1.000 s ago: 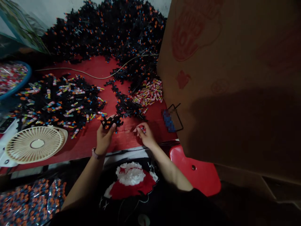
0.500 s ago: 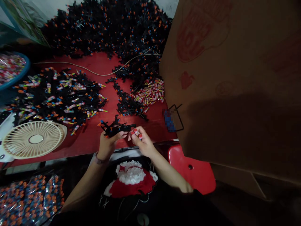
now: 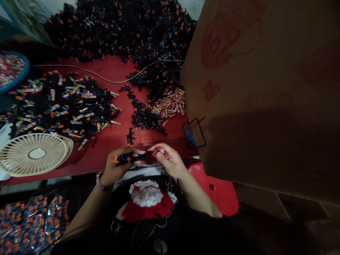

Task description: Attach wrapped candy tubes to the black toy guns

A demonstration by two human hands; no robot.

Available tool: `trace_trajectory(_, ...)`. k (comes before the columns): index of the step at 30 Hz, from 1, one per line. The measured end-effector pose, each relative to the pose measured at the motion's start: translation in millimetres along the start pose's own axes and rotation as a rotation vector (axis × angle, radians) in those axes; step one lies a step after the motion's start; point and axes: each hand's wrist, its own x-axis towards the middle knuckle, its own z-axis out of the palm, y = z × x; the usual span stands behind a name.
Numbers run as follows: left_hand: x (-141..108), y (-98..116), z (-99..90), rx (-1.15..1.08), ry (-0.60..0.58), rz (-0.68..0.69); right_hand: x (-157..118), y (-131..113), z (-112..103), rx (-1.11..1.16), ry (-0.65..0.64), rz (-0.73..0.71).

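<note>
My left hand (image 3: 118,167) grips a small black plastic toy gun (image 3: 131,158) with an orange tip, holding it level across the fingers. My right hand (image 3: 170,160) pinches a small striped wrapped stick (image 3: 160,152) near the gun's end, and the fingers hide most of it. Another black toy gun (image 3: 130,136) lies alone on the red table top (image 3: 108,148) just beyond my hands. Behind it are a strand of linked black pieces (image 3: 143,115) and a heap of striped sticks (image 3: 168,103).
A big heap of black pieces (image 3: 119,32) fills the back. A mixed pile (image 3: 63,102) and a cream fan (image 3: 34,154) lie left, with a blue basin (image 3: 13,69) beyond. Cardboard (image 3: 252,88) stands right; a red chair (image 3: 215,191) and filled plastic bags (image 3: 32,223) sit below.
My left hand held a tangled cluster of black pieces earlier; it now holds one gun, and a separate gun lies on the table. My hands have come closer together.
</note>
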Motion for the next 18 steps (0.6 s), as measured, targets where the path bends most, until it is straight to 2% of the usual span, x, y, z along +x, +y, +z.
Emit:
trace_trajectory(4,-3.5,3.2,-0.9,0.024,0.0,-0.02,-1.1,-5.9,-1.4,-0.032,-0.065,-0.023)
trace_trajectory(9,-4.0,5.3,3.0,-0.008,0.044,-0.044,-4.4,-5.4,0.4,-0.076,-0.033,-0.011)
trace_trajectory(18,-2.3,7.2,1.0,0.027,-0.031,-0.033,-13.6,-1.3,-0.9,-0.093,-0.001,0.01)
